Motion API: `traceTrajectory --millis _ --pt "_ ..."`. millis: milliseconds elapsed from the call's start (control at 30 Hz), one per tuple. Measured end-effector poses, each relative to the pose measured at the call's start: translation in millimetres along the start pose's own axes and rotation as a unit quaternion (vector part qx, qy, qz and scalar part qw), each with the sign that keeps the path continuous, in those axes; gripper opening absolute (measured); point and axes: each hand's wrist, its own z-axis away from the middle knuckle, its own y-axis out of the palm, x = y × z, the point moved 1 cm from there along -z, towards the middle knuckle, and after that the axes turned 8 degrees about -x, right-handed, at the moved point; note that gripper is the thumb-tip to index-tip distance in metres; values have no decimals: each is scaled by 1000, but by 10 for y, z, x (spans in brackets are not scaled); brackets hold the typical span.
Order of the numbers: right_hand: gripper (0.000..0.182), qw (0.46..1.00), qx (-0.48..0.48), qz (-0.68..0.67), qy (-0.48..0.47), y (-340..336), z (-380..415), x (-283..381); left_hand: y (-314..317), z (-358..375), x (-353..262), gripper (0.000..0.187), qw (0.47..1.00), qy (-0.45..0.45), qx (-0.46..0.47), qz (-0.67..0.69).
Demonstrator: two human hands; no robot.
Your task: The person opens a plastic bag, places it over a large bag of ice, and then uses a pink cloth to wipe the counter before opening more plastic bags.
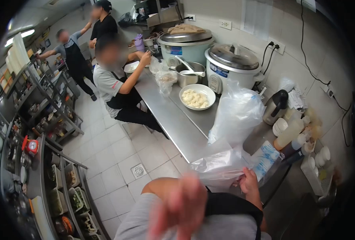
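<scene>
My right hand point(248, 182) pinches the edge of a clear plastic bag point(217, 166) at the corner of the steel table. Close to the camera, my left hand point(181, 206) is raised in front of my body and smeared by motion, so its fingers do not show clearly. Behind the held bag stands a large, full-looking translucent plastic bag point(237, 112). A blue-and-white printed packet point(265, 158) lies just right of my right hand. Farther along the table sits a white bowl point(212, 95) of pale, crumbly food.
Two large rice cookers point(233, 66) point(181, 50) line the wall by a steel pot point(193, 81). Bottles point(289, 134) and a dark-lidded jug point(276, 106) stand at right. A co-worker point(113, 80) sits across the steel table point(161, 114); two people stand farther back. Shelving point(45, 168) runs along the left.
</scene>
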Motion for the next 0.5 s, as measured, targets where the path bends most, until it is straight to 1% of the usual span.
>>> traceTrajectory --millis 33,167,200,267,400,500 --pt "32 1000 -8 8 2 29 16 -28 226 -10 -197 60 995 67 -12 66" --pt "32 998 -40 50 -13 24 67 -91 396 66 -676 49 994 9 81 69" --pt "31 997 -46 56 -26 10 56 -114 382 69 -684 49 991 2 109 72" --pt "30 998 -49 28 -30 19 63 -143 356 75 -699 50 983 -14 165 78" --pt "31 999 -45 6 -19 21 79 -129 336 124 -680 47 979 -41 184 79" --pt "31 999 -20 4 25 -47 23 -175 293 200 -642 44 983 -8 171 70"
